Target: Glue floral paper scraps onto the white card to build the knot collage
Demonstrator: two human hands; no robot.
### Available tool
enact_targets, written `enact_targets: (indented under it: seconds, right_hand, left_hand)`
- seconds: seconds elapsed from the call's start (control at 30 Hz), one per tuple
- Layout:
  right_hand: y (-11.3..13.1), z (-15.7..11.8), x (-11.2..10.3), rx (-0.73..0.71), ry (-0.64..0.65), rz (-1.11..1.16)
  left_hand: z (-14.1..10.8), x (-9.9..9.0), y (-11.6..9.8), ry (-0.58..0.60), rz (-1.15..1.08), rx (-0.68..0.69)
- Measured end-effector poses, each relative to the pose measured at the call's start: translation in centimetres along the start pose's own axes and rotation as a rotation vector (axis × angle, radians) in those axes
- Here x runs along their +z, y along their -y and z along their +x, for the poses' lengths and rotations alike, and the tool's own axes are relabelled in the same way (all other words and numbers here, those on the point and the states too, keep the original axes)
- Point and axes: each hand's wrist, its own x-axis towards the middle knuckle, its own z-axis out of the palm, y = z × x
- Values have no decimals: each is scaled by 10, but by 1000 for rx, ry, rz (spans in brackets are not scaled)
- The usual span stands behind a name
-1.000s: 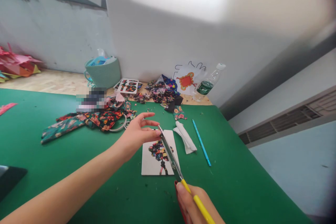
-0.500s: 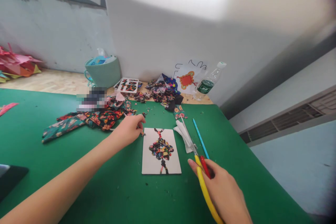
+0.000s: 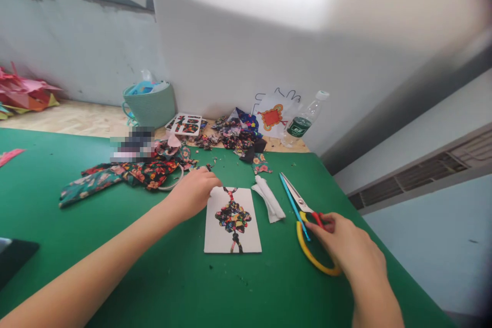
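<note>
My right hand (image 3: 348, 246) is closed at the red handle of a pair of scissors (image 3: 307, 207), whose blades point away from me and whose other loop is yellow. The scissors lie over a blue pen-like stick (image 3: 292, 200). My left hand (image 3: 198, 187) is closed with fingers bent down at the upper left corner of a white card (image 3: 215, 241); its fingertips are hidden, so what they hold cannot be made out. A knot-shaped design of flowered fabric pieces (image 3: 232, 217) covers the card's middle. Between card and scissors lies a folded white tissue (image 3: 269, 200).
Flowered cloth (image 3: 146, 174) with a pale ring (image 3: 175, 180) lies left of my left hand. Behind are fabric scraps (image 3: 238, 136), patterned cards (image 3: 186, 124), a green basket (image 3: 149, 105), a knot picture (image 3: 272, 116) and a water bottle (image 3: 303, 123). The green table (image 3: 184, 287) ends at the right.
My right hand has moved right with the scissors, which now lie across the blue stick instead of over the tissue. My left hand has shifted right onto the card's corner.
</note>
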Motion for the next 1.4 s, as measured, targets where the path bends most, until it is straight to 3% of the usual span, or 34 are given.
enact_targets:
  seconds: [0.13, 0.2, 0.3, 0.4, 0.53, 0.73, 1.4]
  right_hand:
    - [11, -2, -18, -62, -104, -10]
    - [31, -7, -25, -273, -113, 57]
    - [74, -13, -23, -713, 69, 158]
    - [112, -13, -8, -930, 181, 194]
    - [132, -6, 18, -951, 172, 239]
    - [129, -1, 42, -925, 205, 382]
    - [128, -3, 49, -1060, 90, 434]
  left_hand:
    - [-3, -1, 2, -14, 9, -8]
    - [-5, 3, 1, -10, -15, -6]
    - [-9, 14, -5, -7, -52, 24]
    - [-15, 28, -12, -44, -41, -2]
    - [-22, 42, -19, -127, -17, -56]
    - [-21, 50, -14, -185, -6, -62]
    - [-12, 54, -2, -206, -41, 7]
